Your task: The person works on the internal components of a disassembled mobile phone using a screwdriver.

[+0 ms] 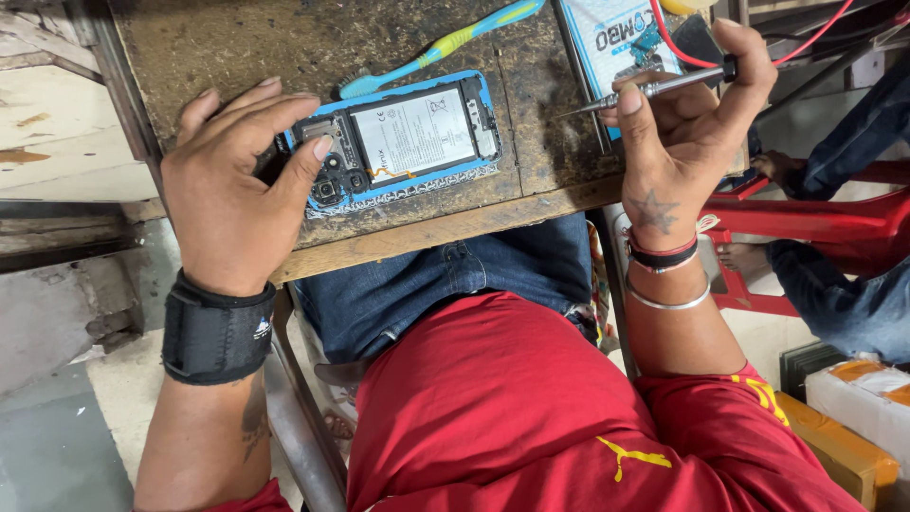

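Observation:
An opened smartphone with a blue frame lies back-up on a worn wooden table, its battery and circuit board exposed. My left hand rests on the phone's camera end, thumb tip on the board, steadying it. My right hand is to the right of the phone and holds a thin metal screwdriver, its tip pointing left just above the table, apart from the phone. A black wrist wrap sits on my left wrist.
A blue and yellow toothbrush lies beyond the phone. A printed blue and white box and red wires are at the table's right. Another person's legs and a red plastic stool are on the right.

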